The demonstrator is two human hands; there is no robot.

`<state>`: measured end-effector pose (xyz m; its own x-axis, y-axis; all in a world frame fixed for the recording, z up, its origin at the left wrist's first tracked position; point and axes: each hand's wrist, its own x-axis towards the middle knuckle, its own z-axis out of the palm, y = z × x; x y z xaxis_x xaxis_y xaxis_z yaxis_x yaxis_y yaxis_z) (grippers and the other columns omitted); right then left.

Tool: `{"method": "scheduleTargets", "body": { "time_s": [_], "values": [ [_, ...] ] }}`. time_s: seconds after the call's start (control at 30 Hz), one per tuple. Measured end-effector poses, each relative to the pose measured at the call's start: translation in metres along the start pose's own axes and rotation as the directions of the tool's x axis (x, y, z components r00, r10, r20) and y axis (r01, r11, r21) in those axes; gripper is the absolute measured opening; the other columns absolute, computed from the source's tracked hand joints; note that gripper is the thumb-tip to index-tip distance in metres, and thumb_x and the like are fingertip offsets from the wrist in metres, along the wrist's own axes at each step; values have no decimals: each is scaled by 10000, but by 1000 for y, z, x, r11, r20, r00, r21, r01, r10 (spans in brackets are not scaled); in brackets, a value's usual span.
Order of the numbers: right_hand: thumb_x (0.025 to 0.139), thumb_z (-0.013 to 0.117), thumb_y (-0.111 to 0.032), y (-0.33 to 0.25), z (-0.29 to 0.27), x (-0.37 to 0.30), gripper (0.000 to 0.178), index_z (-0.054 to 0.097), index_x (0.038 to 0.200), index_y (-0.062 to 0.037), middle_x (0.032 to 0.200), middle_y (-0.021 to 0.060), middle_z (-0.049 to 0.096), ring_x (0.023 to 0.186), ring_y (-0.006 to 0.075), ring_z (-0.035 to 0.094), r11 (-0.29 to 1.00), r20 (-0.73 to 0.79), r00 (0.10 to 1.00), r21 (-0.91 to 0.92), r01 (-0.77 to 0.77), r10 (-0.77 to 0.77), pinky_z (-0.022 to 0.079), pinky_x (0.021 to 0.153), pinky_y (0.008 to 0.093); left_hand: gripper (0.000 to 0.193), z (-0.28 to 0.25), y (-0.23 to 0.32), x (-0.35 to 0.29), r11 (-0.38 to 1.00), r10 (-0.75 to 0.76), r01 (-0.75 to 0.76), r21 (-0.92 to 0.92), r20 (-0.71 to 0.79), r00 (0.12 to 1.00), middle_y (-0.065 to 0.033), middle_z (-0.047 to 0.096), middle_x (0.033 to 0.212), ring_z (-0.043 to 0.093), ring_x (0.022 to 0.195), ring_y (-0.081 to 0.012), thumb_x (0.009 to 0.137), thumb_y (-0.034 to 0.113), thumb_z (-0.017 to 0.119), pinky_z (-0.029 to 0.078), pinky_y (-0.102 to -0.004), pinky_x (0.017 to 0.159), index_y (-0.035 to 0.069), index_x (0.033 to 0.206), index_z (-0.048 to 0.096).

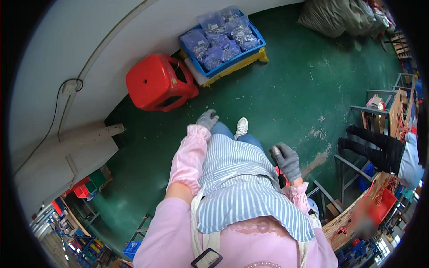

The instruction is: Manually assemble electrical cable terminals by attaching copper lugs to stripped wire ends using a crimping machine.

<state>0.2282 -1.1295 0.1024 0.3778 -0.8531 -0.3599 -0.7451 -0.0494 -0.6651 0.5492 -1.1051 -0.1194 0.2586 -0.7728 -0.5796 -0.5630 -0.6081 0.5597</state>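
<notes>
My left hand (207, 119), in a grey glove, hangs beside my left thigh below a pink sleeve cover. Its fingers are loosely bent and a little apart, and no object shows in it. On the other side, my right hand (287, 161), also gloved in grey, is held out by my hip with its fingers loosely curled. Nothing can be seen in it, though the palm faces away. Between the hands is my blue-and-white striped apron (237, 167), and one white shoe (241, 127) shows beneath it on the green floor (286, 98).
Ahead, a blue crate (208, 73) holds several bags of metal parts. A red plastic stool (149, 82) stands beside it near the wall. To the right, a person in dark trousers (380, 149) is by wooden workbenches (342, 225). Grey sacks (335, 18) lie far right.
</notes>
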Motion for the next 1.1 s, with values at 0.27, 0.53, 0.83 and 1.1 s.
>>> {"method": "scheduleTargets", "body": {
  "time_s": [0.27,0.53,0.83,1.1],
  "values": [
    [843,524,-230,41,1,65,208,582,852,-30,763,168,587,713,310,581,909,-59,907,28,-416,417,451,626,359,578,-82,127,260,730,172,-123,673,-7,985,-131,338,1342,312,1234,-337,724,296,596,289,-437,997,282,1270,405],
    [837,541,-240,-27,43,134,204,597,848,-44,755,177,594,708,339,585,603,201,643,226,-765,739,454,628,380,466,-70,117,534,864,-457,30,502,758,465,-211,352,1309,305,1229,-363,837,272,478,236,-510,997,93,1263,411],
    [862,540,-202,-79,61,174,183,595,869,-27,683,77,594,621,145,550,289,258,461,503,-815,849,448,598,295,355,-71,141,474,636,-72,-541,550,740,668,-188,549,997,525,909,-326,756,342,517,413,-439,778,110,1019,575],
    [859,544,-222,-86,122,142,206,586,896,-24,708,83,593,634,149,557,241,151,500,736,-633,853,459,610,294,233,-103,269,282,473,278,-782,405,774,569,-139,618,699,599,670,-319,682,288,543,476,-408,631,98,756,656]
  ]
}}
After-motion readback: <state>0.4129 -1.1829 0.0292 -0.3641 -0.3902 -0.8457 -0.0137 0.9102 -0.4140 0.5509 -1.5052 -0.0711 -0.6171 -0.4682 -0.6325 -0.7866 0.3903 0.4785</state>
